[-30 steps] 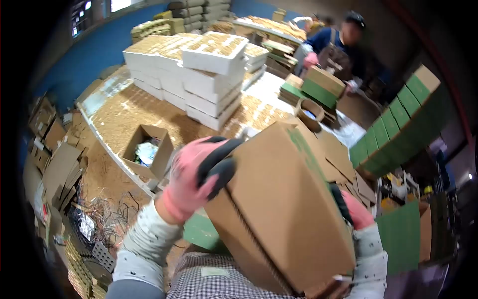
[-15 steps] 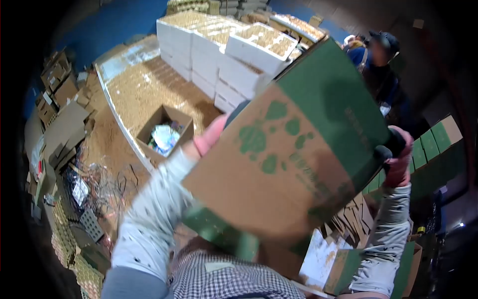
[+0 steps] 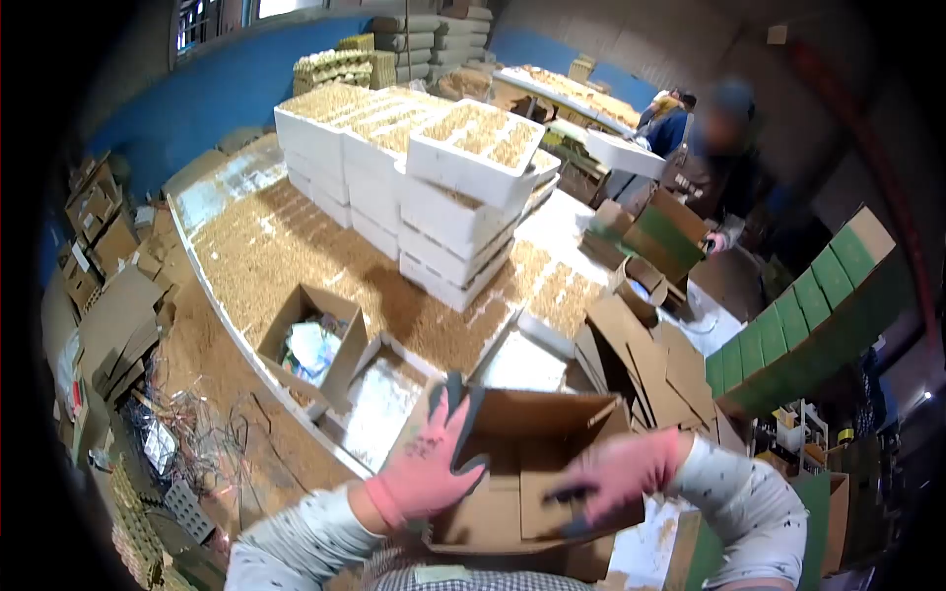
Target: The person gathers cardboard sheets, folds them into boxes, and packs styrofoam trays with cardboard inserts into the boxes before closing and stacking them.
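An open cardboard box [image 3: 505,473] lies in front of my body, its opening facing up and its inside bare. My left hand [image 3: 431,463], in a pink glove with dark fingertips, rests on the box's left wall with its fingers spread. Over the right part of the opening is my right hand [image 3: 616,475], gloved alike, its dark fingertips blurred and reaching down into the box. Whether those fingers hold a flap or anything else is hidden by the blur.
White foam boxes [image 3: 463,212] stand stacked on the table beyond. A small carton [image 3: 345,360] with packets sits left. Flattened cardboard [image 3: 655,369] and a row of green cartons [image 3: 788,320] are right. A co-worker [image 3: 714,163] stands behind a green box.
The box has come down from in front of my face and now shows its open inside. My left hand has moved onto its left wall, and my right hand has left its outer side.
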The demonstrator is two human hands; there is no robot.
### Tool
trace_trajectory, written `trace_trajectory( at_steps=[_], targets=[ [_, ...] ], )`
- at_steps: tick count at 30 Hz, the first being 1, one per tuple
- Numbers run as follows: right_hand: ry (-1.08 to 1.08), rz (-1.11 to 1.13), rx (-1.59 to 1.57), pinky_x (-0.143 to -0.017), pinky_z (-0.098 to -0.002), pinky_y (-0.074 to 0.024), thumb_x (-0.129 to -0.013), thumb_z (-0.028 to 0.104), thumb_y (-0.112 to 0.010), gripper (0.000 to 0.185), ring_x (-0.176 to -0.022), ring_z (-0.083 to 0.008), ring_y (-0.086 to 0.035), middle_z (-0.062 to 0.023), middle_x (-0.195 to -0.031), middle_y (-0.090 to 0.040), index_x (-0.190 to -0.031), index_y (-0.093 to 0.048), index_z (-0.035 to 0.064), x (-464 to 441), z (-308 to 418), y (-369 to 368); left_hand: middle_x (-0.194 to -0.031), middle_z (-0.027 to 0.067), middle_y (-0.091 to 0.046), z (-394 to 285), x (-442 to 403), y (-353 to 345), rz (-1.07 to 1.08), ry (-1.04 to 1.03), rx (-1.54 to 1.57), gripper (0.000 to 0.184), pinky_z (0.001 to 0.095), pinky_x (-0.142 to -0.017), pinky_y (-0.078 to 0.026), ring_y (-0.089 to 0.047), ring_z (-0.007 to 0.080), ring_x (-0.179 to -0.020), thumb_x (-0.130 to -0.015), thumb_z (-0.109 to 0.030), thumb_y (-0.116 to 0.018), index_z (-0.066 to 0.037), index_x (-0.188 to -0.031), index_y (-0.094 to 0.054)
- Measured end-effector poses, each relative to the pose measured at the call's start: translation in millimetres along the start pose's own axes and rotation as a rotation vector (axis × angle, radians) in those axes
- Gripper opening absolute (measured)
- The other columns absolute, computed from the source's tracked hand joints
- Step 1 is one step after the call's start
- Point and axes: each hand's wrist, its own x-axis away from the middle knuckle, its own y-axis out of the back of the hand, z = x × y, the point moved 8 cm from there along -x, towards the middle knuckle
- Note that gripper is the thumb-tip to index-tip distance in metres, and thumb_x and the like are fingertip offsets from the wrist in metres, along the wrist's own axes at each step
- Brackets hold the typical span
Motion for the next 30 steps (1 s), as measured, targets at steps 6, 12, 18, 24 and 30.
trace_trajectory(
  at_steps=[6, 12, 18, 24, 30],
  targets=[
    [-0.153, -1.245, -0.978, -0.082, -0.045, -0.048, -0.083, 0.057, -0.055, 0.069, -0.094, -0.0295, -0.054, -0.0158, -0.111, -0.051, -0.13, -0.045, 0.0082, -8, -96, 288, -0.145, 0.0278, -0.018, 19, 4, -6, -0.009, 0.147, 0.252, 0.068, 0.0392, -0.11, -0.021, -0.019, 0.0421, -0.135, -0.075, -0.008, -0.055, -0.005, -0.139, -0.033],
    [0.015, -1.415, -0.386, -0.085, -0.0344, -0.0478, -0.082, 0.039, -0.059, 0.05, -0.096, -0.0299, -0.058, -0.0184, -0.103, -0.058, -0.116, -0.049, 0.0044, -78, -156, 359, -0.145, 0.0275, -0.021, 11, -16, 2, 0.085, 0.002, 0.226, 0.066, 0.0403, -0.11, -0.021, -0.018, 0.0411, -0.136, -0.075, -0.008, -0.051, -0.009, -0.139, -0.035],
    [0.205, -1.362, -1.505, -0.064, -0.0473, -0.0543, -0.082, 0.042, -0.054, 0.048, -0.085, -0.0324, -0.061, -0.0119, -0.096, -0.058, -0.115, -0.049, 0.0077, 11, -143, 175, -0.145, 0.0256, -0.022, 36, -38, -9, 0.141, 0.025, 0.271, 0.067, 0.0374, -0.106, -0.029, -0.031, 0.037, -0.131, -0.078, -0.011, -0.053, -0.011, -0.14, -0.031],
    [0.468, -1.354, -1.572, -0.086, -0.032, -0.0471, -0.086, 0.023, -0.054, 0.03, -0.093, -0.0177, -0.059, -0.0064, -0.1, -0.061, -0.108, -0.056, 0.0024, 82, -152, 5, -0.129, 0.0213, -0.047, 57, -57, -27, 0.121, -0.003, 0.288, 0.05, 0.035, -0.099, -0.039, -0.049, 0.0304, -0.117, -0.083, -0.014, -0.058, 0.001, -0.129, -0.044],
    [0.101, -1.161, -1.026, -0.084, -0.025, -0.0432, -0.082, 0.015, -0.055, 0.039, -0.094, -0.0123, -0.055, -0.0049, -0.104, -0.059, -0.116, -0.053, -0.0037, 125, -149, -21, -0.117, 0.0081, -0.059, 57, -58, -10, 0.194, 0.112, 0.905, 0.04, 0.0271, -0.093, -0.042, -0.056, 0.0134, -0.103, -0.085, -0.012, -0.059, 0.003, -0.122, -0.053]
  ],
)
